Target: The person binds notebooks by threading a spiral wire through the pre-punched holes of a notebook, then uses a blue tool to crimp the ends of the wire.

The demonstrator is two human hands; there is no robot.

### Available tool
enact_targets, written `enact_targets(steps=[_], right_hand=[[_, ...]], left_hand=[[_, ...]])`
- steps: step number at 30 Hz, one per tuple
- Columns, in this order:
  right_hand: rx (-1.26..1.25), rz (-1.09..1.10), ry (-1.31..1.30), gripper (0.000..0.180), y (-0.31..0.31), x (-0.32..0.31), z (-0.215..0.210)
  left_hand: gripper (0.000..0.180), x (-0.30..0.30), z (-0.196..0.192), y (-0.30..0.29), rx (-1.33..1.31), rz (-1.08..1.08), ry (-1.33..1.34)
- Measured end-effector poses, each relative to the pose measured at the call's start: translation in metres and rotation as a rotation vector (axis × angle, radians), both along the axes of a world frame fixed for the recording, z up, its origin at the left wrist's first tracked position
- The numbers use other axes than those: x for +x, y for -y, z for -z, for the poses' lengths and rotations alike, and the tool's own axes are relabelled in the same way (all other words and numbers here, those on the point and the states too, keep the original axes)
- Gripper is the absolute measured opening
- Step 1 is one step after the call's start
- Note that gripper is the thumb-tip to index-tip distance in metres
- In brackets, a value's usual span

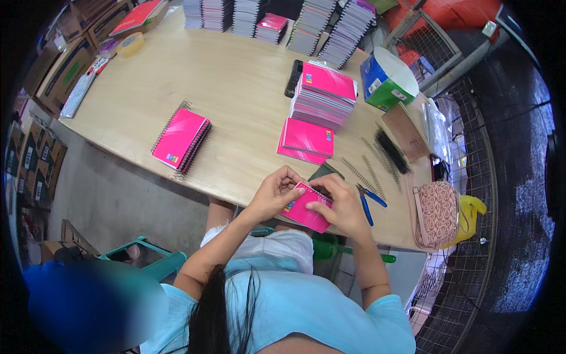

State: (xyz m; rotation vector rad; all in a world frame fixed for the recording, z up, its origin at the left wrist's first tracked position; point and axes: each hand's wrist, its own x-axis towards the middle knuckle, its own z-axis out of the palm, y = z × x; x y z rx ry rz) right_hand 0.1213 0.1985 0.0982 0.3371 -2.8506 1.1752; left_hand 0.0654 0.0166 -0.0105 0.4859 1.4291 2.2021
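While I hold the pink notebook (306, 207) at the near edge of the table (236, 88), both my hands close on it: my left hand (272, 194) pinches its upper left corner with fingers curled narrow, and my right hand (341, 206) lies over its right side, fingertips pressing the cover down. I judge I hold it this way to steady the punched edge, where a thin wire coil seems to run along the top, though my fingers cover most of that edge and I cannot tell how far the coil is threaded.

Blue-handled pliers (368, 200) lie just beside my right hand, within easy reach. Loose coils (371, 168) are spread a little beyond them, near a darker bunch of coils (392, 151). Ahead of me sit a flat pair of pink notebooks (306, 141) and, behind it, a tall stack (324, 94); a smaller pile (180, 138) lies well apart to my left. That looks like sorted piles kept off the working spot.

A patterned pouch (436, 212) and something yellow (469, 212) rest at the table's right end. A dark shape under the notebook is mostly hidden by my hands. More stacks (330, 26) along the far edge are cut off by the rim, and my lap hides what is below the table.
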Motion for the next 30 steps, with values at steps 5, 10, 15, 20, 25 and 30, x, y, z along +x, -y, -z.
enact_targets(steps=[5,10,15,20,25,30], right_hand=[[-0.109,0.131,0.021,0.023,0.001,-0.003,0.022],[-0.227,0.168,0.072,0.019,-0.002,-0.003,0.031],[-0.355,0.198,0.070,0.014,-0.001,0.002,0.038],[-0.282,0.179,-0.033,0.016,-0.001,0.005,0.037],[-0.219,0.181,-0.021,0.018,-0.001,0.009,0.036],[-0.233,0.222,0.005,0.021,-0.005,0.012,0.037]], left_hand=[[0.022,0.005,-0.006,-0.002,0.025,-0.042,-0.009],[0.020,0.008,-0.008,0.001,-0.022,-0.049,-0.062],[0.020,0.015,-0.018,-0.006,-0.082,-0.197,-0.191],[0.018,0.016,-0.017,-0.011,-0.111,-0.291,-0.263],[0.021,0.012,-0.013,-0.008,-0.147,-0.192,-0.197],[0.021,0.003,-0.014,-0.002,-0.134,-0.139,-0.144]])
